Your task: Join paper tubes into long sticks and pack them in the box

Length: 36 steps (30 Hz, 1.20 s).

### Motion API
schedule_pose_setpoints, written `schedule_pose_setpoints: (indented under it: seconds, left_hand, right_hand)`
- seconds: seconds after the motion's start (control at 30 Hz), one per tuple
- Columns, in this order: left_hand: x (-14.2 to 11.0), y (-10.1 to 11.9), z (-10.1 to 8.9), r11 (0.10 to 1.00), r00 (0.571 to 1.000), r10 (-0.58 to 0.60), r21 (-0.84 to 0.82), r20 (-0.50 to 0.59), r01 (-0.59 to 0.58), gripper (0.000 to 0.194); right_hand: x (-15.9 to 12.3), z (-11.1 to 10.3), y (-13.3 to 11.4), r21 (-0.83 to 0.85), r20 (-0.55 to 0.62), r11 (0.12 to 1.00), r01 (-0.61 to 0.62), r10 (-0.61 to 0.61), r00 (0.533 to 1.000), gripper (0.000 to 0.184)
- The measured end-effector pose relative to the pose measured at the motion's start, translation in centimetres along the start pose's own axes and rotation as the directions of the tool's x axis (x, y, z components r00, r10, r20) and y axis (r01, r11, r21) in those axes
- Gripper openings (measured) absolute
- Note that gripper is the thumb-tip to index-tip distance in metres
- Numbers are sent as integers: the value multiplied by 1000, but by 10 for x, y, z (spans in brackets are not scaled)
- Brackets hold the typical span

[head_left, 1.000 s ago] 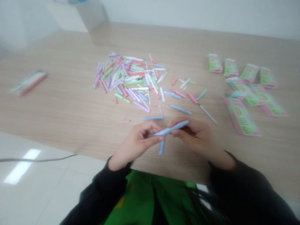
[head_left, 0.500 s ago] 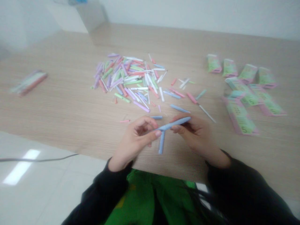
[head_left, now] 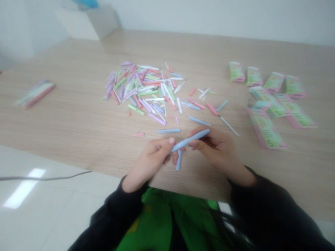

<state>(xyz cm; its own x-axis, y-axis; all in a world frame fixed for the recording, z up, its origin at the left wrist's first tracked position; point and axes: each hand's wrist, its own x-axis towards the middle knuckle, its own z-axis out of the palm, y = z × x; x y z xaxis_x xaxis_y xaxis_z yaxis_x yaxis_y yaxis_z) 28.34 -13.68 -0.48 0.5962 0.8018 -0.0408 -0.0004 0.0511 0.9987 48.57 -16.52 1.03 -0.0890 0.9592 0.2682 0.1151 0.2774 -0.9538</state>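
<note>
Nudged slightly left, a smooth blue paper tube (head_left: 190,140) sits pinched in the right hand (head_left: 217,150), its end touching the curled left hand (head_left: 153,160), a second blue tube (head_left: 179,160) below, near pastel paper strips (head_left: 141,90) on the wood-grain table (head_left: 65,122).

The blue paper tube (head_left: 190,140) has tilted more steeply, its left end drawn back toward the fingertips of the left hand (head_left: 149,164).

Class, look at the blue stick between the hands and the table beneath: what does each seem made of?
The blue stick looks like rolled matte paper: soft pale surface, tapered shape, though blur hides detail. The table looks like wood or wood-grain laminate: fine straight streaks, smooth finish; the look leaves which open.
</note>
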Motion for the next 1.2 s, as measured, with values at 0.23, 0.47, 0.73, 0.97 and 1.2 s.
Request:
schedule_pose_setpoints:
  seconds: [0.23,0.47,0.73,0.97,1.2]
  left_hand:
    - [-4,1,22,985,897,170,106,-408,-138,11]
    - [-8,1,1,991,998,-6,-136,68,15,43]
    - [-9,2,9,973,974,139,206,-179,-102,21]
    - [-15,4,-49,845,845,236,530,-480,66,25]
    - [-25,31,-207,452,434,293,524,-852,722,24]
  right_hand:
    - [1,4,-6,35,-59,999,18,-16,998,9]
    - [2,4,-9,87,-9,995,-47,48,999,21]
    - [8,12,-4,70,-44,996,-56,59,997,22]
    - [9,26,11,-269,-23,954,-130,128,991,36]
    - [-17,20,14,-590,65,807,-5,54,996,25]
